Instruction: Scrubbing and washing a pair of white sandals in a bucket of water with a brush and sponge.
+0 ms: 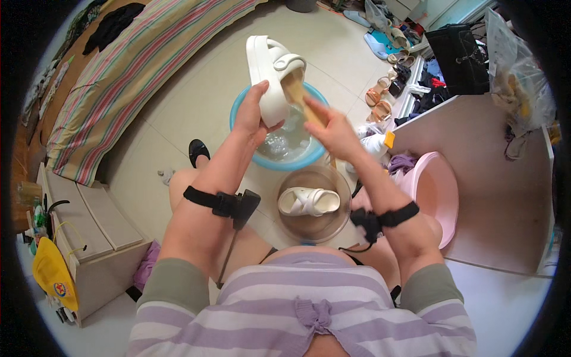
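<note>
A white clog (260, 65) is tilted up in my left hand (252, 116), its fingers and thumb wrapped round the heel end. With my right hand (334, 132) I grip a tan, wooden-looking brush (312, 113). The brush's far end reaches into the clog's foot opening, so its bristles are hidden. Below both hands stands a blue basin (279, 163) with water in it. Nearer to me, a see-through basin (286, 231) holds the second white shoe (308, 202), which lies on its sole with crossed straps upward.
A white bottle with a yellow cap (376, 143) and a pink tub (447, 184) stand to the right. Several sandals (380, 98) line the floor by a shoe rack. A striped-covered bed (125, 95) and low drawers (101, 232) are on the left.
</note>
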`<state>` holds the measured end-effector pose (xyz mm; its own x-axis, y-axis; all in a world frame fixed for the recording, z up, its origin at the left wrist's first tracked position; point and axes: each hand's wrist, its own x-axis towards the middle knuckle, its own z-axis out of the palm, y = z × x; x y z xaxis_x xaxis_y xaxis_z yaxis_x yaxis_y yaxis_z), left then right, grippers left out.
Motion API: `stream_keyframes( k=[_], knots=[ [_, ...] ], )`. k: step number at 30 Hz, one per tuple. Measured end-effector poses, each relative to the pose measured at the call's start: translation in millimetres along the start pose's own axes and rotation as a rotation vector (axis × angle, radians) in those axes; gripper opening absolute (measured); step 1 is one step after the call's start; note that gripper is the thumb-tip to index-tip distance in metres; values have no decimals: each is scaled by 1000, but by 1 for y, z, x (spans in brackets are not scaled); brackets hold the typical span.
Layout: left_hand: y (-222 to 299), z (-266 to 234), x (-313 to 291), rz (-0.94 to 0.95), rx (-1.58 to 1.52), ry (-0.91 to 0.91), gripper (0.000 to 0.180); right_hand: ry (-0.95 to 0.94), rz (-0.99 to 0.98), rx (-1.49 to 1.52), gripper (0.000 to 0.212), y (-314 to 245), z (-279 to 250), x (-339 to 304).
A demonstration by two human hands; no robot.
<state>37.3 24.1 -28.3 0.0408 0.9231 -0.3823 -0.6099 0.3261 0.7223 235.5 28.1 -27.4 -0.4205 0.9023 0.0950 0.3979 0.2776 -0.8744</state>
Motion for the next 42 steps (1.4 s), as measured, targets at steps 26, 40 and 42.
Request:
stream_keyframes(
  k=[26, 40, 42],
  knots=[
    [-11, 7, -4, -125, 96, 5, 50, -4, -37, -943, 68, -9, -38, 4],
    [-18, 21, -2, -110, 233, 3, 51, 5, 215, -783, 72, 18, -29, -9],
    [-17, 15, 3, -151, 150, 2, 51, 102, 54, -397, 72, 38, -8, -25]
  ],
)
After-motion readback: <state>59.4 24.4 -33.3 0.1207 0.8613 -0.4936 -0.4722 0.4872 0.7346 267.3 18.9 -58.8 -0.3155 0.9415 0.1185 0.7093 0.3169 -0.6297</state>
